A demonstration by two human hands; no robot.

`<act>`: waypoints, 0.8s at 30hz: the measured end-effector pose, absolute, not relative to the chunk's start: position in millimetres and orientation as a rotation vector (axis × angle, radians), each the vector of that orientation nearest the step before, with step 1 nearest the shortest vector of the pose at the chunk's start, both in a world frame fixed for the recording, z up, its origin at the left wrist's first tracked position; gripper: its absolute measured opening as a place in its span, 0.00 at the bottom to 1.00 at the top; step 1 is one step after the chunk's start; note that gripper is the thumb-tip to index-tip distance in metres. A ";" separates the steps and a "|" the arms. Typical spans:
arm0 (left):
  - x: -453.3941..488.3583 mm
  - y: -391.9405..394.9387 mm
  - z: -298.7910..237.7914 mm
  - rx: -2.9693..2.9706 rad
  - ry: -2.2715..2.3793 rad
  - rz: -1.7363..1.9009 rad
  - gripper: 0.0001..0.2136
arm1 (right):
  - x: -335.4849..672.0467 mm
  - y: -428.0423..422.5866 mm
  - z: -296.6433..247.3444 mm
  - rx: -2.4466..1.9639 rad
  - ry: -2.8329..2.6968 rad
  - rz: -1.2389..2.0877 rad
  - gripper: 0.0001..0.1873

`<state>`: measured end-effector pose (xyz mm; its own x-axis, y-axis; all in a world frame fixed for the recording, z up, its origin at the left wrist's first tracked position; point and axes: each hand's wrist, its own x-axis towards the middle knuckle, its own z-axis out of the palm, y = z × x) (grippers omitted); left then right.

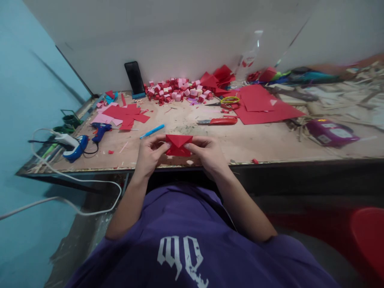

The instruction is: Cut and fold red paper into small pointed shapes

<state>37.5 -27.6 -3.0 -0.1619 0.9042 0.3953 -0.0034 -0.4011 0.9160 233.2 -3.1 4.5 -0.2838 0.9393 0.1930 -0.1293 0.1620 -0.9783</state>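
A folded piece of red paper (179, 144) lies at the near edge of the wooden table (255, 140). My left hand (151, 153) pinches its left side with curled fingers. My right hand (205, 151) presses and grips its right side, thumb on top. Both hands rest on the table edge, just in front of my purple shirt.
A blue pen (152, 131), red utility knife (219, 121), scissors (228, 102), red paper sheets (264, 106), and a pile of small red and pink folded cubes (177, 91) lie beyond. A blue glue gun (100, 130), phone (135, 78), purple package (330, 134) and red stool (369, 236) surround.
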 end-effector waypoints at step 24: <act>37.1 -32.3 2.6 1.586 0.895 1.556 0.04 | 232.5 -7.1 5.8 -0.811 -1.548 1.361 0.12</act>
